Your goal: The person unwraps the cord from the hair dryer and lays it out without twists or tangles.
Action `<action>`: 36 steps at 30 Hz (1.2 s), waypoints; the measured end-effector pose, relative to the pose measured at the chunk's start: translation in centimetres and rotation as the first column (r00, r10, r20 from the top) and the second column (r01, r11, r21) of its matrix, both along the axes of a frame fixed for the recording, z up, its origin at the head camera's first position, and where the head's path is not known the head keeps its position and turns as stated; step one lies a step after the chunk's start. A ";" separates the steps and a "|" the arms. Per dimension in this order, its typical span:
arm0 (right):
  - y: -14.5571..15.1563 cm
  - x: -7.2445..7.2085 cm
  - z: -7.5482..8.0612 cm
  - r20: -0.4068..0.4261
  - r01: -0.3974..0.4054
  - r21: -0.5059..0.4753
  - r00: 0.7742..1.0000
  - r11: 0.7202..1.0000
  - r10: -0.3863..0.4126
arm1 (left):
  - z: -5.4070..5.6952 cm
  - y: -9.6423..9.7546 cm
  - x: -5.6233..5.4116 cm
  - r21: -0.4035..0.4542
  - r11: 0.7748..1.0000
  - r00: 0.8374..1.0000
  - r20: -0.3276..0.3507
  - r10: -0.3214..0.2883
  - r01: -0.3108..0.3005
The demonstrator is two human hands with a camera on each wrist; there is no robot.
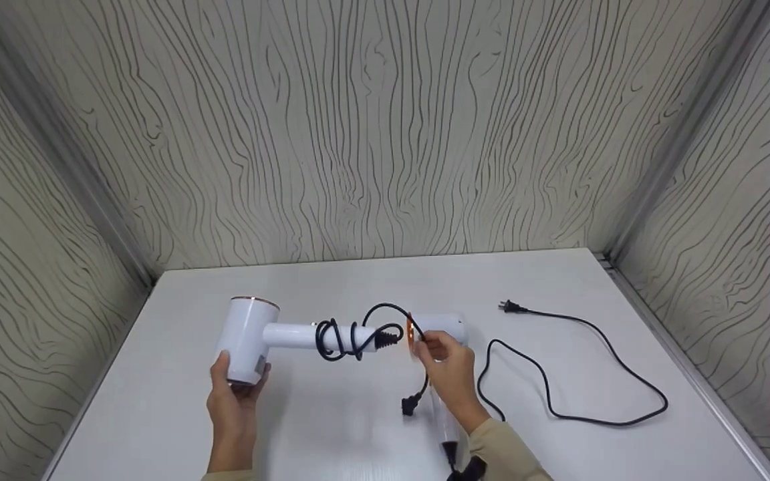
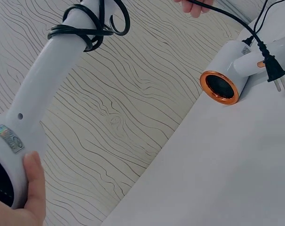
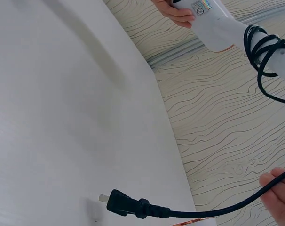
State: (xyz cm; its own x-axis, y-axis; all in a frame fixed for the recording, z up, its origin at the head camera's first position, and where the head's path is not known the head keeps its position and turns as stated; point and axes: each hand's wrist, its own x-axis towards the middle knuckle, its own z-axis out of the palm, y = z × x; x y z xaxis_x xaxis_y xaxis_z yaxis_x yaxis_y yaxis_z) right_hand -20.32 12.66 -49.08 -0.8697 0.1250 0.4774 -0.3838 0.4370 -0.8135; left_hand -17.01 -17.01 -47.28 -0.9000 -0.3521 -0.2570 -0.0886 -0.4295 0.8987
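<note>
Left hand (image 1: 231,407): fingers and thumb curled round lower end of the barrel of a white hair dryer (image 1: 243,341), holding it up off the tabletop (image 1: 331,427). Barrel near upright, slight tilt, copper rim at top; handle points across toward the right hand. Silver label on the barrel by the gripping hand, clear in both wrist views.

Right hand (image 1: 448,367): thumb and fingers pinch the black cord (image 1: 392,306) of that dryer. Cord is wound in several loops round the handle, then arcs over to the pinch. Free end drops below the hand, with the black plug (image 1: 410,405) hanging, prongs bare.

Beyond the right hand: second white dryer (image 1: 452,326) lies on the tabletop, orange-rimmed mouth facing left, handle toward the person, partly hidden by hand and forearm. Black lump (image 1: 468,469) near its handle end, beside the right sleeve (image 1: 505,451); too small to identify.

Farther right: loose black cord (image 1: 625,363) in wide bends on the tabletop, two-prong plug (image 1: 509,306) at far end; other end goes behind the forearm, connection not visible.

Around: wood-grain panels (image 1: 371,133), grey strips (image 1: 91,174) at the corners.
</note>
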 end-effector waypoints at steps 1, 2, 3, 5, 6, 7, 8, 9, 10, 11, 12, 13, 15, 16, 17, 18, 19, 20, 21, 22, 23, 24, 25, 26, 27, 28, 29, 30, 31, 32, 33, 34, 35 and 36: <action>0.0 -0.1 0.0 0.018 -0.003 -0.005 1.000 1.000 0.003 | 0.1 0.0 0.0 0.001 1.000 1.000 -0.002 0.000 0.000; 0.0 -0.3 -0.1 0.033 -0.005 -0.011 0.999 1.000 0.005 | 0.2 0.0 0.0 0.004 1.000 1.000 -0.002 0.002 -0.002; 0.0 -0.4 -0.1 0.047 -0.008 -0.020 0.999 1.000 0.009 | 0.3 0.0 0.1 0.003 1.000 1.000 -0.006 0.001 -0.001; -0.1 -0.7 -0.1 0.065 -0.007 -0.029 0.998 1.000 0.009 | 0.4 0.0 0.1 0.009 1.000 1.000 -0.007 0.003 -0.003; -0.1 -0.8 0.0 0.069 -0.002 -0.023 0.998 1.000 0.004 | 0.5 0.0 0.1 0.009 1.000 1.000 -0.010 0.003 -0.003; -0.2 -0.9 0.0 0.075 0.007 -0.019 0.997 1.000 -0.005 | 0.6 0.0 0.1 0.009 1.000 1.000 -0.013 0.002 -0.002; -0.2 -1.1 0.1 0.077 0.017 -0.014 0.997 1.000 -0.016 | 0.7 0.0 0.1 0.013 1.000 1.000 -0.016 0.001 -0.001; -0.3 -1.2 0.1 0.077 0.026 -0.021 0.997 0.999 -0.024 | 0.7 0.0 0.2 0.014 1.000 1.000 -0.023 0.001 0.000; -0.3 -1.3 0.2 0.071 0.033 -0.030 0.997 0.999 -0.031 | 0.8 0.0 0.2 0.014 1.000 1.000 -0.022 0.000 0.000; -0.4 -1.5 0.3 0.071 0.039 -0.049 0.997 0.998 -0.035 | 0.9 0.1 0.2 0.012 1.000 1.000 -0.025 0.001 -0.001; -0.5 -1.6 0.3 0.065 0.038 -0.070 0.997 0.997 -0.034 | 0.9 0.1 0.2 0.009 1.000 1.000 -0.029 -0.001 0.001; -0.6 -1.8 0.3 0.059 0.036 -0.098 0.998 0.995 -0.031 | 0.9 0.2 0.2 0.011 1.000 0.999 -0.033 0.000 0.000; -0.8 -2.0 0.4 0.045 0.023 -0.151 0.999 0.988 -0.016 | 1.0 0.3 0.2 0.016 1.000 0.999 -0.035 0.000 0.001; -0.8 -2.1 0.3 0.045 0.018 -0.162 0.999 0.987 -0.011 | 1.0 0.3 0.2 0.025 1.000 0.999 -0.034 0.000 0.001; -0.9 -2.3 0.2 0.050 0.014 -0.169 0.999 0.985 -0.006 | 1.0 0.3 0.2 0.033 0.999 0.999 -0.035 0.000 0.001; -1.0 -2.3 0.1 0.052 0.011 -0.173 0.999 0.985 -0.002 | 1.0 0.3 0.2 0.040 0.999 0.999 -0.036 0.000 0.002; -1.1 -2.4 0.0 0.061 0.011 -0.175 0.998 0.985 0.000 | 1.1 0.3 0.2 0.051 0.999 0.999 -0.036 0.001 0.001; -1.2 -2.5 -0.1 0.070 0.007 -0.179 0.998 0.984 0.005 | 1.1 0.3 0.2 0.059 0.998 0.999 -0.035 0.002 0.000; -1.3 -2.5 -0.3 0.080 0.004 -0.182 0.997 0.983 0.011 | 1.1 0.3 0.3 0.064 0.998 0.999 -0.036 0.001 0.001; -1.3 -2.5 -0.5 0.085 0.000 -0.181 0.996 0.983 0.016 | 1.1 0.3 0.3 0.065 0.998 0.999 -0.038 0.001 0.001; -1.3 -2.5 -0.7 0.087 -0.005 -0.180 0.996 0.984 0.021 | 1.1 0.3 0.3 0.062 0.998 0.999 -0.039 0.001 0.002; -1.3 -2.5 -1.0 0.085 -0.013 -0.175 0.996 0.984 0.029 | 1.1 0.3 0.3 0.060 0.998 0.999 -0.041 0.000 0.003; -1.3 -2.5 -1.2 0.080 -0.020 -0.165 0.996 0.986 0.034 | 1.1 0.3 0.3 0.057 0.998 0.999 -0.044 -0.003 0.005; -1.3 -2.4 -1.5 0.064 -0.030 -0.151 0.997 0.988 0.041 | 1.1 0.3 0.3 0.053 0.999 0.999 -0.047 -0.004 0.006; -1.2 -2.4 -1.8 0.054 -0.036 -0.124 0.998 0.992 0.043 | 1.1 0.3 0.3 0.049 0.999 0.999 -0.051 -0.005 0.008; -1.2 -2.4 -2.1 0.041 -0.041 -0.097 0.998 0.994 0.045 | 1.1 0.3 0.3 0.045 0.999 0.998 -0.054 -0.006 0.008; -1.1 -2.3 -2.4 0.032 -0.044 -0.060 0.998 0.997 0.046 | 1.1 0.2 0.3 0.045 0.999 0.998 -0.056 -0.006 0.008; -1.1 -2.2 -2.7 0.026 -0.046 -0.020 0.999 0.999 0.046 | 1.2 0.2 0.3 0.040 0.999 0.998 -0.057 -0.007 0.009; -1.0 -2.1 -3.1 0.024 -0.044 0.026 0.999 0.999 0.043 | 1.2 0.2 0.3 0.039 0.999 0.998 -0.058 -0.007 0.009; -1.0 -2.0 -3.5 0.031 -0.047 0.064 0.998 0.997 0.046 | 1.2 0.2 0.3 0.040 0.999 0.998 -0.059 -0.006 0.008; -0.9 -1.9 -3.9 0.052 -0.051 0.103 0.998 0.993 0.046 | 1.2 0.2 0.3 0.039 0.999 0.998 -0.058 -0.005 0.007; -0.9 -1.7 -4.3 0.064 -0.055 0.147 0.997 0.988 0.046 | 1.2 0.3 0.3 0.034 0.999 0.998 -0.056 -0.006 0.008; -0.9 -1.5 -4.8 0.078 -0.054 0.199 0.996 0.979 0.039 | 1.1 0.4 0.3 0.029 1.000 0.998 -0.055 -0.006 0.008; -0.9 -1.3 -5.2 0.098 -0.053 0.244 0.995 0.968 0.030 | 1.1 0.5 0.3 0.027 1.000 0.999 -0.054 -0.006 0.007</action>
